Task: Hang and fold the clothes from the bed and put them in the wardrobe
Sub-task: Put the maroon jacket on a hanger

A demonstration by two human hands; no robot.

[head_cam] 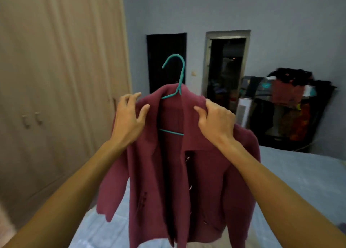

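Head view: the right hand (215,118) has its fingers curled over the far shoulder of a maroon thick-knit jacket (202,182), thumb pressed to the front of the collar, gripping the cloth and seemingly the hanger arm beneath. The left hand (129,116) is looser. Its fingers (137,95) are spread and only slightly bent across the other shoulder, thumb apart in front, resting on the fabric rather than clamping it.

Between the hands a teal wire hanger (181,77) rises from the neck, hook free in the air, its lower bar showing in the open front. The jacket hangs unbuttoned, held up over the bed with the pale blue sheet (299,176). The tall beige wooden wardrobe (61,75) stands to the left, doors closed. A dark rack heaped with clothes (288,96) is by the far wall.

The jacket looks seated on the hanger but not yet hung. The risk is the heavy knit sliding off a thin wire arm, likeliest on the loosely held left side, if the hanger tips. Opening the wardrobe door takes one hand away, leaving the load on the other.
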